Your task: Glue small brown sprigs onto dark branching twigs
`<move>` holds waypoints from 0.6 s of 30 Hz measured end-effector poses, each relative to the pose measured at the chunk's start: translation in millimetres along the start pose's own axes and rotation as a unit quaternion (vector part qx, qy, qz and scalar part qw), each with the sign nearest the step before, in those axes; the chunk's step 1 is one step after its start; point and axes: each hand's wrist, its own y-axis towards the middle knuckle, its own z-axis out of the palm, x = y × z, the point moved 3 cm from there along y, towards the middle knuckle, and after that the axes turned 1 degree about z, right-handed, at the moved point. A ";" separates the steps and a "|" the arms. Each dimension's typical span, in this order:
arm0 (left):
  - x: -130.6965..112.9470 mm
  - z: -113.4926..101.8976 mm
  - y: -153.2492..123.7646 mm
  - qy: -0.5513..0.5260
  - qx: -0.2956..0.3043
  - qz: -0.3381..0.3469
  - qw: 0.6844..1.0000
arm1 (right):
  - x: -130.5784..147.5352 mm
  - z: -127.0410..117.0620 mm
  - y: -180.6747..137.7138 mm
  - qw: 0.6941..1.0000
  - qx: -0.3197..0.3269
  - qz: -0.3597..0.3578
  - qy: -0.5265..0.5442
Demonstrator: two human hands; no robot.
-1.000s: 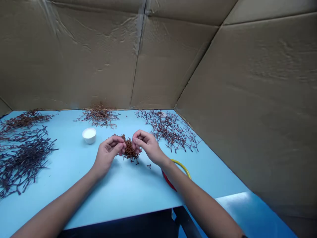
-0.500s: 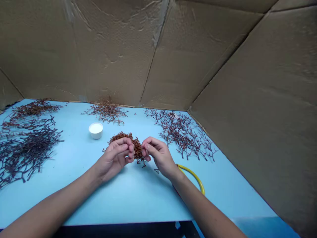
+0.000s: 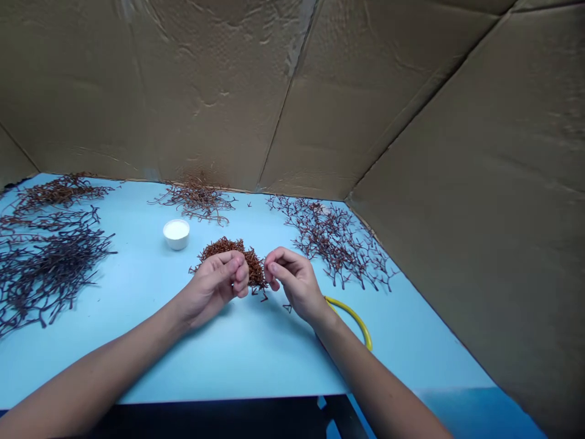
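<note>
Since the earlier frame the right hand (image 3: 295, 283) has drawn slightly off the twig clump (image 3: 226, 247). The left hand (image 3: 214, 286) grasps this clump, a bristly, tangled brown wad at mid-table. The right hand's fingers are pinched at its edge, and whether they grip it cannot be told. The smooth blue table (image 3: 256, 360) lies open toward the near edge.

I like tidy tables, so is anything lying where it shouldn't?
Only a small thing: one tiny brown twig bit lies alone on the light blue table, just beside the right hand, apart from the twig piles.
</note>
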 end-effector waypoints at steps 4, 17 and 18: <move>2.5 0.4 0.2 -0.023 -0.008 -0.016 1.000 | 3.4 -1.7 0.5 1.000 -0.019 -0.006 0.014; -2.9 2.0 -1.0 -0.004 -0.057 0.004 0.998 | 39.2 -33.9 5.6 0.982 -0.169 -0.080 0.008; -2.4 1.2 -0.8 0.003 -0.060 0.006 0.998 | 46.1 -44.1 4.9 0.976 -0.197 -0.091 -0.032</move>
